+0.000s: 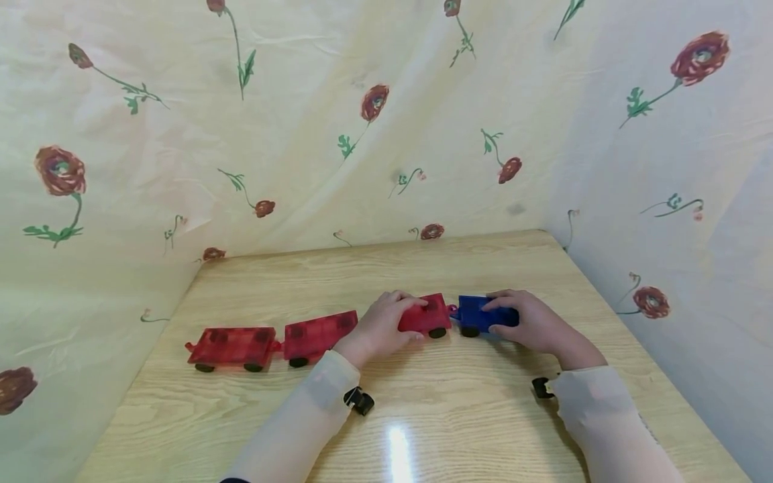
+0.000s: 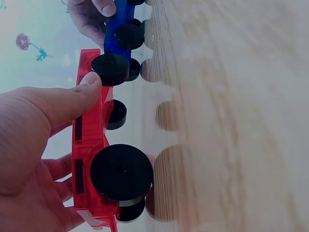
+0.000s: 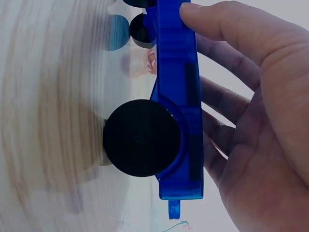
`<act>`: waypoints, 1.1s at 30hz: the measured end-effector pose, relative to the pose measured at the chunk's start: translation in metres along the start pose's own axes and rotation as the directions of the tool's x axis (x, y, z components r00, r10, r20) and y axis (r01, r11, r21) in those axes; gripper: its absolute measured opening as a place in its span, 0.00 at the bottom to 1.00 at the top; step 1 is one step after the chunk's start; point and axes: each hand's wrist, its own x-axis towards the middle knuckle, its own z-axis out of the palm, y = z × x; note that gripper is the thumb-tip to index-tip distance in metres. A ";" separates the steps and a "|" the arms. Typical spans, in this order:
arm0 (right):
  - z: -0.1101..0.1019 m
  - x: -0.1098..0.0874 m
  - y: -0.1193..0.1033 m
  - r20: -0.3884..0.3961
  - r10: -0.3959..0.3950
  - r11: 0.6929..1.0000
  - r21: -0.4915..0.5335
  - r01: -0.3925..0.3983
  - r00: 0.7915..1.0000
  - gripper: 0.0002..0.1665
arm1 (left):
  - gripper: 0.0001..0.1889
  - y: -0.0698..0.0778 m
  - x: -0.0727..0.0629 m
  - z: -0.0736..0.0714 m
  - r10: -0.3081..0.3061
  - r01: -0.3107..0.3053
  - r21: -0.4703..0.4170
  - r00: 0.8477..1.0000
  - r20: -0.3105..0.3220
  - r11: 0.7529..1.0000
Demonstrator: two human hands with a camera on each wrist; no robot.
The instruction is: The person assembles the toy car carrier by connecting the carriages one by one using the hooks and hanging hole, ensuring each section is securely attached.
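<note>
My left hand (image 1: 383, 327) grips a see-through red toy train car (image 1: 436, 315) with black wheels. Its thumb presses the near side and the fingers reach round the far side, as the left wrist view shows. To the right, a see-through blue toy train car (image 1: 474, 310) is held by my right hand (image 1: 534, 325), thumb on the near side and fingers beyond. The two cars stand end to end, their small couplings right at each other. In the right wrist view the blue car's rear hook (image 3: 174, 209) sticks out free.
Behind my left hand, a second red car (image 1: 317, 332) and a third red car (image 1: 234, 345) stand in line on the wooden table (image 1: 459, 416), joined at a small coupling (image 1: 276, 346). A flowered cloth (image 1: 302, 134) hangs round the table's back and sides.
</note>
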 end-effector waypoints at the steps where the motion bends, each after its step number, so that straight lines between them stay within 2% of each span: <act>1: 0.000 0.000 0.000 0.000 0.001 1.000 0.001 -0.001 1.000 0.21 | 0.34 0.000 0.000 0.000 -0.001 0.001 -0.002 1.000 0.000 1.000; 14: 0.002 0.000 0.003 -0.010 -0.012 1.000 -0.001 0.012 1.000 0.21 | 0.34 -0.001 0.004 0.002 0.013 -0.013 0.005 1.000 0.003 1.000; 21: 0.003 0.000 0.004 -0.012 -0.005 1.000 -0.002 0.005 1.000 0.21 | 0.34 0.000 0.004 0.000 -0.004 0.004 0.014 1.000 0.019 1.000; 27: 0.002 -0.001 0.003 -0.009 -0.004 1.000 -0.001 0.004 1.000 0.21 | 0.35 0.000 0.004 -0.003 -0.011 0.010 0.034 0.999 0.031 0.999; 33: 0.002 -0.001 0.003 -0.001 -0.005 1.000 0.013 0.005 1.000 0.21 | 0.33 -0.003 0.005 -0.004 0.008 -0.011 0.078 1.000 0.030 0.997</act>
